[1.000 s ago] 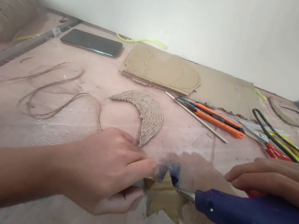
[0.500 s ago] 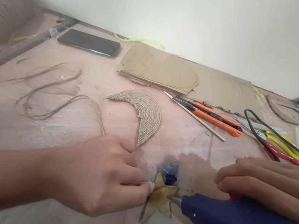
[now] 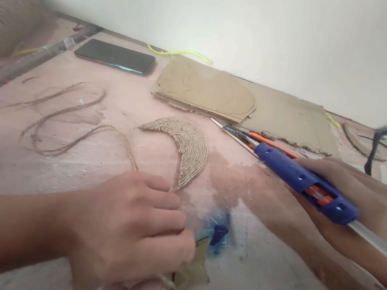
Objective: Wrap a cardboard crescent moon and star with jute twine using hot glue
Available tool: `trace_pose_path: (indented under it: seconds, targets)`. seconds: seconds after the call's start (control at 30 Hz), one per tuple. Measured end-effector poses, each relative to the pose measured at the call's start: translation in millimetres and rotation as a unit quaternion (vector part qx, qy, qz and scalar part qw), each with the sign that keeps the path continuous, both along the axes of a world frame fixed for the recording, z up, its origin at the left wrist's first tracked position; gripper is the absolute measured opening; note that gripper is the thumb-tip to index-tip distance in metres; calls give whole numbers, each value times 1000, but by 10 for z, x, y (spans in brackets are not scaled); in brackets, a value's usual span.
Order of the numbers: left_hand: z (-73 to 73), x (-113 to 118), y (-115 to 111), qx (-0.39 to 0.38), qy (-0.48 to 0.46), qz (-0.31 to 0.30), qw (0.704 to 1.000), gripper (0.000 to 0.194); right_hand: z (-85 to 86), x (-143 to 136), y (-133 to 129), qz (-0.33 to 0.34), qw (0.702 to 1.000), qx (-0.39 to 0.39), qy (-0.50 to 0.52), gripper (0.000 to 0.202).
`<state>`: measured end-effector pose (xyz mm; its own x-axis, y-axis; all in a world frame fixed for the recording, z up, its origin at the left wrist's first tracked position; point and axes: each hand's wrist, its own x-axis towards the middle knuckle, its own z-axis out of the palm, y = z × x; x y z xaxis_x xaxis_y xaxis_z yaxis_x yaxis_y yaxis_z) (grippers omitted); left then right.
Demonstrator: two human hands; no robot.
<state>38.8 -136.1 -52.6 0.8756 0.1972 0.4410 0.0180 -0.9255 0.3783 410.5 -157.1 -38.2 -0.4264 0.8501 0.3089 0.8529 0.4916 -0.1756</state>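
Observation:
My left hand [image 3: 137,230] is closed, its fingertips at the edge of a small cardboard star [image 3: 189,274] low in the view. The hand covers part of the star. A thin jute twine [image 3: 86,133] lies in loops on the table and runs under this hand; a short bit shows beside the star. My right hand [image 3: 365,190] grips a blue glue gun [image 3: 286,169], with a clear glue stick [image 3: 381,245] out of its back. The nozzle hangs over an orange utility knife [image 3: 272,143]. A crescent moon [image 3: 190,149] covered in coiled twine lies between the hands.
Cardboard sheets [image 3: 203,89] lie at the back, with a pencil outline on top. A dark phone [image 3: 115,55] and a large twine roll [image 3: 5,14] are at the left. A thin wooden stick [image 3: 234,136] lies by the knife. Blue paint [image 3: 218,234] stains the table.
My right hand has lifted the glue gun away from the star, up and back towards the knife, hiding the scissors. My left hand and the star have shifted slightly nearer me, and the star has turned.

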Motion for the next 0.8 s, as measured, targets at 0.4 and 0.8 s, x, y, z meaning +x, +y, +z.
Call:
trace_pose_path:
  seconds: [0.4, 0.8]
  targets:
    - [17, 37, -32, -104, 45, 31, 993, 26, -148, -27, 139, 39, 999, -18, -15, 33]
    - [-53, 65, -300, 34, 5, 106, 994, 25, 164, 141, 234, 121, 982, -138, -46, 38]
